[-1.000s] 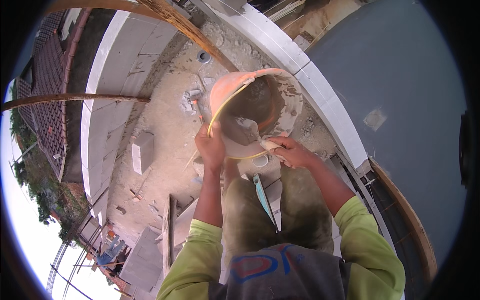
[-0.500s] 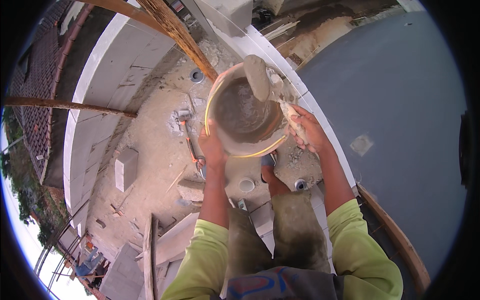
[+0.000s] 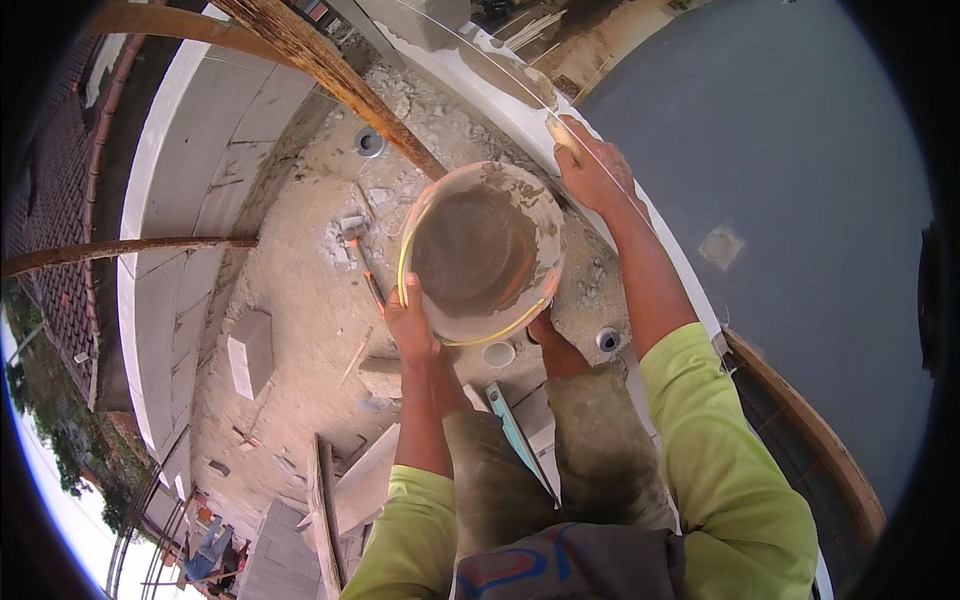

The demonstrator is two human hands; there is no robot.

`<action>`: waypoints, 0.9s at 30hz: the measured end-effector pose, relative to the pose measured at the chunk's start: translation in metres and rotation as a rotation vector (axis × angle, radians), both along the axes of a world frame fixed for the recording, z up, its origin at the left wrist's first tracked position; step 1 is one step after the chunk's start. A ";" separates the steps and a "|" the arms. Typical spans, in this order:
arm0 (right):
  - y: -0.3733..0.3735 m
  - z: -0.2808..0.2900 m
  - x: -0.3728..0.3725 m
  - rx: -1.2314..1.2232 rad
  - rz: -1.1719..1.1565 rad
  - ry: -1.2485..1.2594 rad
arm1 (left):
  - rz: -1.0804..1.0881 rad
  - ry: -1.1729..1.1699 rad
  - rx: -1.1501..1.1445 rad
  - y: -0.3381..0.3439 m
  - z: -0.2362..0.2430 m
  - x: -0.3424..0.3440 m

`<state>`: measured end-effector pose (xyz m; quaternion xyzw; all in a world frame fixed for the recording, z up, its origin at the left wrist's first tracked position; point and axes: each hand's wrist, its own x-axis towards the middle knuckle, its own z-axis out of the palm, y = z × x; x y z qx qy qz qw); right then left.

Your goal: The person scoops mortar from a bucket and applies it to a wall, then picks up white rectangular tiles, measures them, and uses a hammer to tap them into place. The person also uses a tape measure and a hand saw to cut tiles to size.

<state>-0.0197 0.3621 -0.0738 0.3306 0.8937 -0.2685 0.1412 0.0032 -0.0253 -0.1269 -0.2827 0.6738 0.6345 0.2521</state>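
Note:
My left hand (image 3: 412,318) grips the near-left rim of a round bucket (image 3: 556,235), its fingers by the yellow handle (image 3: 404,250). Grey wet mortar (image 3: 470,245) lies inside and smears the bucket's inner wall. Up by the white block wall (image 3: 535,135), my right hand (image 3: 597,170) is closed round the pale handle of a trowel (image 3: 563,138). I cannot make out the trowel's blade. Just beyond the hand, a patch of wet mortar (image 3: 500,78) coats the wall top. A thin taut string (image 3: 480,48) runs along the wall and passes across my right hand and forearm.
Wooden poles (image 3: 350,100) slant in from the upper left. On the sandy floor lie a hammer (image 3: 362,255) and a loose block (image 3: 250,352). Pipe openings (image 3: 369,142) stick up. A teal spirit level (image 3: 515,435) is by my legs. Right of the wall spreads a grey slab (image 3: 790,170).
The trowel, loaded with mortar above the bucket before, has moved with my right hand up to the wall top. Mortar now shows there. The bucket sits slightly lower and left in view.

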 end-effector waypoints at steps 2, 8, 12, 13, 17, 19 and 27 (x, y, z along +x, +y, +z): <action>0.003 -0.007 0.047 0.055 -0.008 0.071 | 0.019 -0.024 0.036 -0.010 0.005 0.009; 0.004 -0.007 0.151 0.138 -0.022 0.090 | 0.004 0.006 0.164 -0.031 0.020 0.027; 0.001 -0.021 0.193 0.164 -0.015 0.172 | -0.041 -0.013 0.069 -0.043 0.030 0.040; 0.001 -0.023 0.199 0.150 -0.022 0.139 | -0.056 -0.012 0.076 -0.045 0.030 0.041; 0.002 -0.031 0.228 0.121 -0.071 0.161 | -0.030 0.001 0.069 -0.039 0.038 0.040; -0.001 -0.032 0.250 0.127 -0.086 0.152 | -0.012 0.006 0.072 -0.035 0.047 0.045; -0.014 -0.027 0.288 0.103 -0.125 0.383 | -0.102 0.036 0.120 -0.007 0.060 0.036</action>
